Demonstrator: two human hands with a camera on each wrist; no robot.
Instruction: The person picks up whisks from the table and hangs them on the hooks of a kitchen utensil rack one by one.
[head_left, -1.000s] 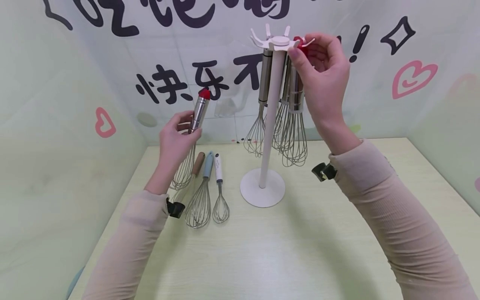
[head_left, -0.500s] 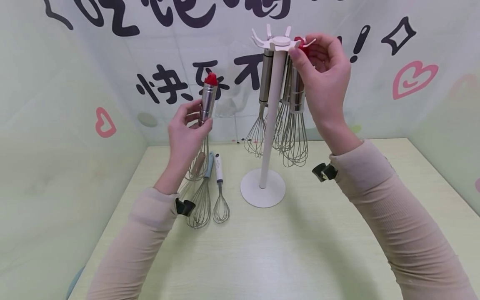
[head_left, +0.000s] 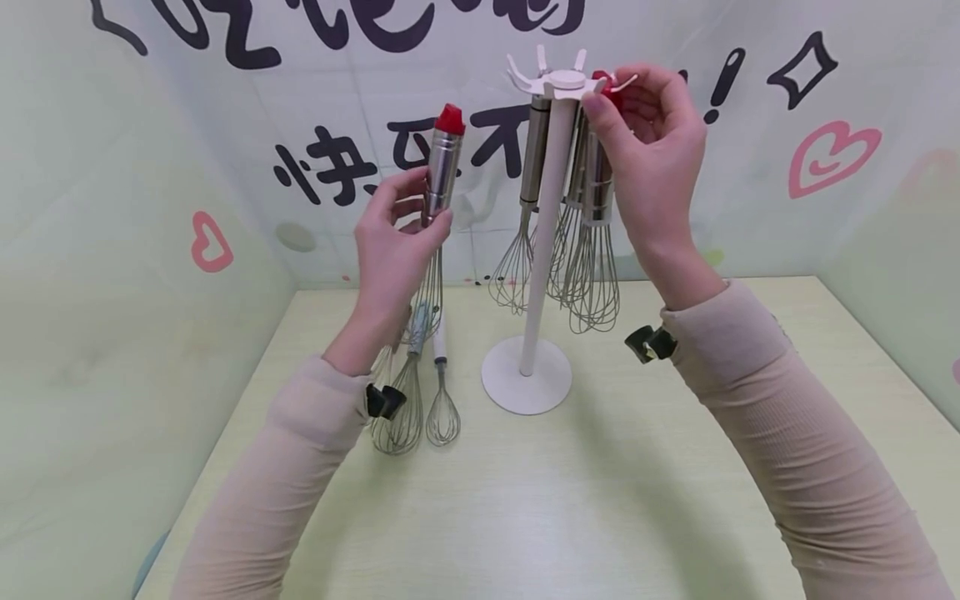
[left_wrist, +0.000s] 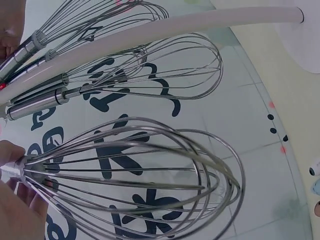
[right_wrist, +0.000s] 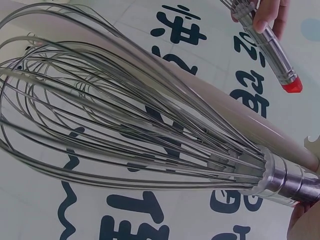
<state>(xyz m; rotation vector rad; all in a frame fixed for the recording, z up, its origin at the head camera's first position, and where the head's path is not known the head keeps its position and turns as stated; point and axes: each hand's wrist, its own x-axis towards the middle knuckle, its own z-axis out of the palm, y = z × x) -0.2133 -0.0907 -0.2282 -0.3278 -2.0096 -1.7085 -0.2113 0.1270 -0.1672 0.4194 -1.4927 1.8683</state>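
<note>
My left hand (head_left: 401, 250) holds a steel whisk (head_left: 445, 158) with a red end cap by the lower part of its handle, cap up and wires hanging down. In the left wrist view its wire loops (left_wrist: 135, 172) fill the lower half. My right hand (head_left: 656, 158) is up at the top of a white rotating rack (head_left: 550, 242), thumb and fingers pinching the red end of another steel whisk (head_left: 597, 179) beside a hook. That whisk's wires (right_wrist: 125, 130) spread across the right wrist view. More steel whisks (head_left: 534, 158) hang from the rack.
Left of the rack's round base (head_left: 525, 392), a blue-handled whisk (head_left: 405, 408) and a small white-handled whisk (head_left: 442, 400) lie on the table (head_left: 510, 500). A brown-handled one is mostly hidden behind my left arm. A printed wall cloth (head_left: 330, 242) stands behind.
My left hand has risen and moved right toward the rack, carrying its whisk. My right hand stays at the rack's top.
</note>
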